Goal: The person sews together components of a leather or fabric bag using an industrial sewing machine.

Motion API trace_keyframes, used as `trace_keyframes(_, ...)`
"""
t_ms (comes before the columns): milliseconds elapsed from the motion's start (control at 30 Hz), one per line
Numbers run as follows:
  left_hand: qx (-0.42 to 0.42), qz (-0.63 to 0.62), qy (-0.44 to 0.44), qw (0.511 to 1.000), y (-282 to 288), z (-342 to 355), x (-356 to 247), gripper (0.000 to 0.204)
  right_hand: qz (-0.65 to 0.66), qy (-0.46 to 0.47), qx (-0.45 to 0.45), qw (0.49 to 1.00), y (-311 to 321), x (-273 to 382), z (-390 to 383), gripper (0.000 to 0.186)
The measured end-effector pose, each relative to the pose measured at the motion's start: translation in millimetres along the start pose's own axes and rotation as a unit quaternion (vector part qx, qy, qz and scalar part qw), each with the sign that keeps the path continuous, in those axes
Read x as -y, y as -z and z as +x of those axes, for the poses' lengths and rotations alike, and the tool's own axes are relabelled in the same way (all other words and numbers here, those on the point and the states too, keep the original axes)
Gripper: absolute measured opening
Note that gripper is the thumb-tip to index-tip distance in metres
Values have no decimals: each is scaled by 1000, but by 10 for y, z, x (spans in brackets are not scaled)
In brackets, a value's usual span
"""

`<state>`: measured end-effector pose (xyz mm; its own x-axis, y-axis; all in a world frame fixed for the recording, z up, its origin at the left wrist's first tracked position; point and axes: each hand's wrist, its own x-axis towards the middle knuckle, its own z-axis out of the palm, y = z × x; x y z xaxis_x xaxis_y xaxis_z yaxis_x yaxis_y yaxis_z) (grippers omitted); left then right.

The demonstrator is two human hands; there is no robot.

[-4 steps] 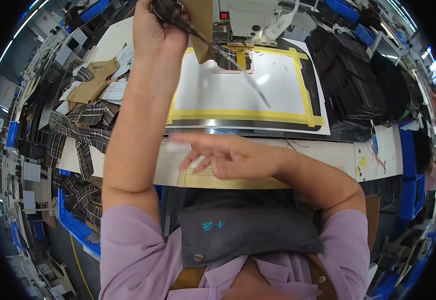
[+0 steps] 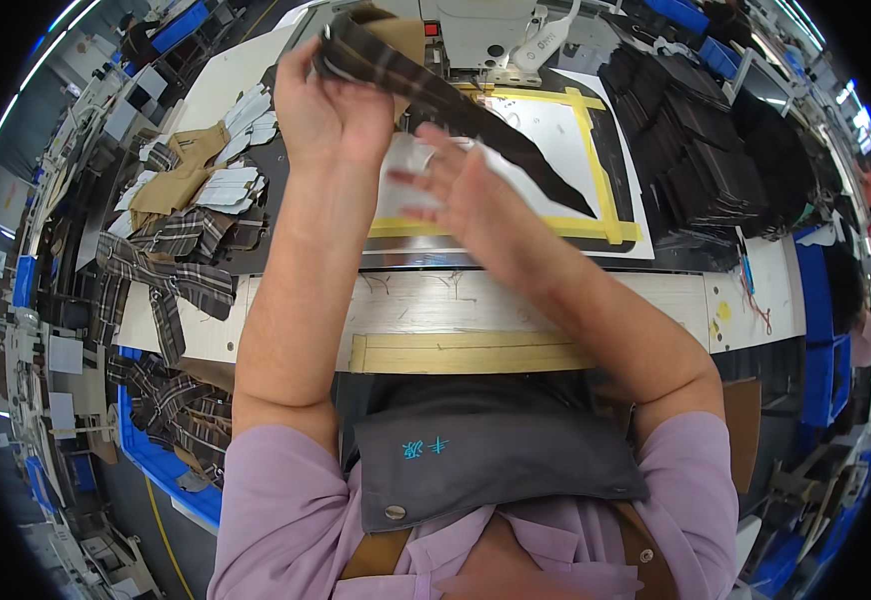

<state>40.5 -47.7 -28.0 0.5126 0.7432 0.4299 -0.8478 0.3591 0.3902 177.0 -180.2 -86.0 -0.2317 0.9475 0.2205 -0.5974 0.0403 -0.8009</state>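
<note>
My left hand (image 2: 341, 120) is raised at the far side of the table, gripping one end of a dark plaid fabric strip (image 2: 456, 103). The strip slants down to the right over a white sheet (image 2: 551, 120) framed with yellow tape. A tan piece (image 2: 401, 40) shows behind the held end; whether it is attached cannot be made out. Just below the strip, my right hand (image 2: 466, 190) has its fingers apart and holds nothing. It is slightly blurred, and I cannot tell whether its fingertips touch the fabric.
A white sewing machine (image 2: 491, 35) stands behind the sheet. Stacked dark fabric pieces (image 2: 691, 150) sit on the right. Tan and plaid pieces (image 2: 186, 180) lie on the left, above a blue bin (image 2: 136, 425) with plaid scraps. Thread bits lie along the table's front.
The plaid strip has swung out toward the right across the sheet. My left hand has come slightly nearer, and my right hand has moved up and away from the table's front edge.
</note>
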Motion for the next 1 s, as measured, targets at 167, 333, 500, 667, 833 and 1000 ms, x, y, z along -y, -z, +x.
trace_keyframes(167, -257, 147, -17, 955, 426, -643, 142, 16, 95, 92, -132, 982, 510, 278, 258, 33)
trace_keyframes(333, -385, 349, 55, 853, 360, -860, 257, 27, 75, 51, -195, 977, 540, 359, 393, 37)
trace_keyframes(500, 48, 781, -247, 571, -149, -837, 391, 48, 116, 42, -274, 954, 827, 318, 502, 46)
trace_keyframes(667, 243, 925, -59, 287, -227, -779, 729, 50, 104, 61, -296, 947, 916, 361, 499, 49)
trace_keyframes(833, 283, 901, -114, 308, -9, -619, 695, 27, -202, 36, -373, 905, 1360, 601, 354, 61)
trace_keyframes(1000, 297, 885, -129, 335, 122, -538, 807, 22, -536, -116, -211, 809, 1154, 979, 258, 57)
